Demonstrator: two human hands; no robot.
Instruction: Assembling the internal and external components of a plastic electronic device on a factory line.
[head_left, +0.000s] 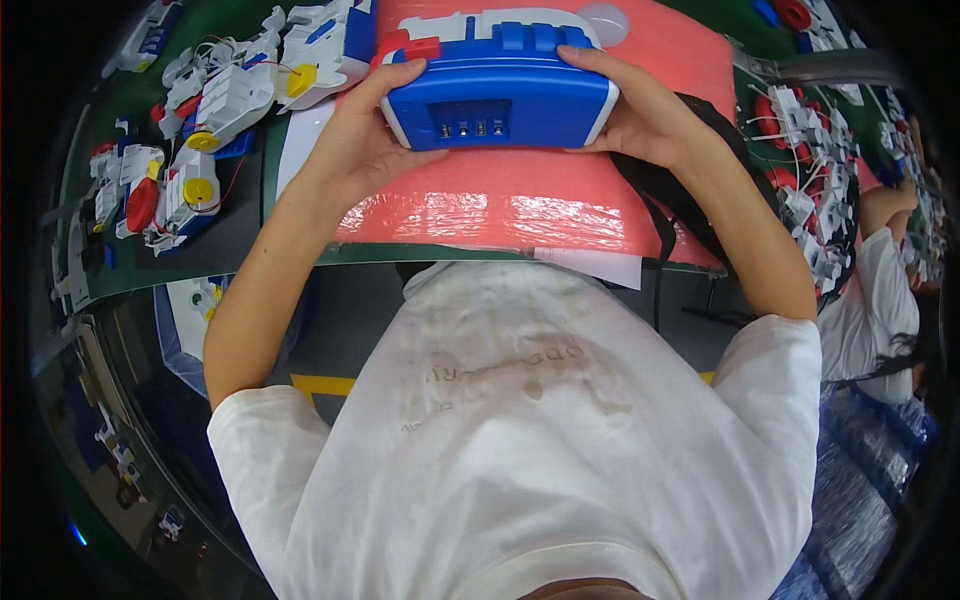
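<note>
Between both hands is a blue-and-white plastic toy housing (545, 100), tilted up above a pink padded mat. Its blue side faces me and has a recessed battery compartment (470, 120) with several metal contacts. My left hand (372, 135) grips the left end, thumb on the top edge beside a red part (422, 48). Around the right end my right hand (640, 115) is closed, its thumb pressing the upper edge near raised blue keys (525, 37). The fingers beneath the housing are mostly hidden.
Partly built white-and-blue housings (235, 95) with wires and yellow discs crowd the left of the table. More white parts with red pieces (815, 160) lie at the right. A black strap (720, 120) crosses the pink mat (440, 210). Another person's sleeve (880, 285) shows far right.
</note>
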